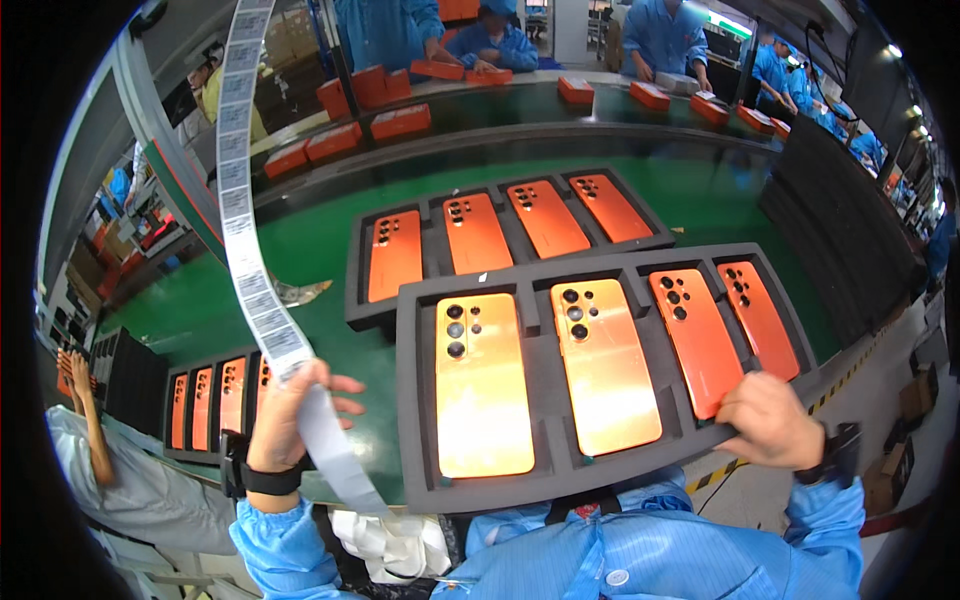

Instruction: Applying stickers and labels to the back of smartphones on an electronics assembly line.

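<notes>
A long strip of printed white labels [236,190] hangs down from above into my left hand [280,425]. Thumb and forefinger pinch it while the other fingers stick out, and its pale tail runs down below the hand. In front of me lies a black foam tray [408,400] with orange phones in its slots, camera side up: two at the left [485,400] shine yellowish, two at the right [700,345] look redder. My right hand [772,425] is closed at the tray's near right edge, by the third phone's lower end. Its fingertips are hidden, so what it grips is unclear.
A second foam tray [356,275] with orange phones lies just beyond, partly under the near one. Another phone tray [205,455] sits at the left. Black trays [835,215] are stacked at the right. Co-workers [665,45] handle orange boxes [400,122] across the green bench [340,370].
</notes>
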{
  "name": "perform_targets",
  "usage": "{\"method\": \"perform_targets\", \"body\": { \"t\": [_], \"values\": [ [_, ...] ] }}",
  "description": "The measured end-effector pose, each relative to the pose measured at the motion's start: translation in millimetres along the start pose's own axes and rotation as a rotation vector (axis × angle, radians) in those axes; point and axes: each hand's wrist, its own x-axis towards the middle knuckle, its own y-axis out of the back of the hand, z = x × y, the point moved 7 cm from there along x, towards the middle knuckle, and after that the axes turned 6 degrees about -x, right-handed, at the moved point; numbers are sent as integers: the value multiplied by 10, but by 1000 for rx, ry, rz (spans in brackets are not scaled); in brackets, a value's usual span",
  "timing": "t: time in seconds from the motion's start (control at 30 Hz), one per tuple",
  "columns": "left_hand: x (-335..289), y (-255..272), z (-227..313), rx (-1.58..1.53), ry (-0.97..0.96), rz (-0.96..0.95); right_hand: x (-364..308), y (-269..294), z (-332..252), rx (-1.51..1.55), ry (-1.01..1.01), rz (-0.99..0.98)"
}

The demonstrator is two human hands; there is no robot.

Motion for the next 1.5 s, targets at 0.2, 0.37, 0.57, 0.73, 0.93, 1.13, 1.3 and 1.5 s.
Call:
{"method": "perform_targets", "body": {
  "t": [0.2,0.37,0.57,0.73,0.93,1.13,1.3,1.5],
  "values": [
    [-33,-728,-10,716,-399,-12,-51,-90,58,27,-67,25],
    [-165,-899,-59,771,-480,20,-198,-203,191,78,-127,87],
    [-205,-1051,1,922,-518,49,-250,-175,223,120,-159,84],
    [-255,-1036,67,967,-603,11,-134,-168,205,145,-120,71],
    [-266,-851,155,641,-307,-36,160,206,98,150,-2,-25],
    [-450,-838,312,-197,-49,-432,1066,617,-542,169,289,503],
    [-507,-1181,245,-314,96,-442,1639,181,-999,374,414,547],
    [-514,-1093,27,-281,49,-483,1899,-205,-1018,474,292,510]
  ]
}}
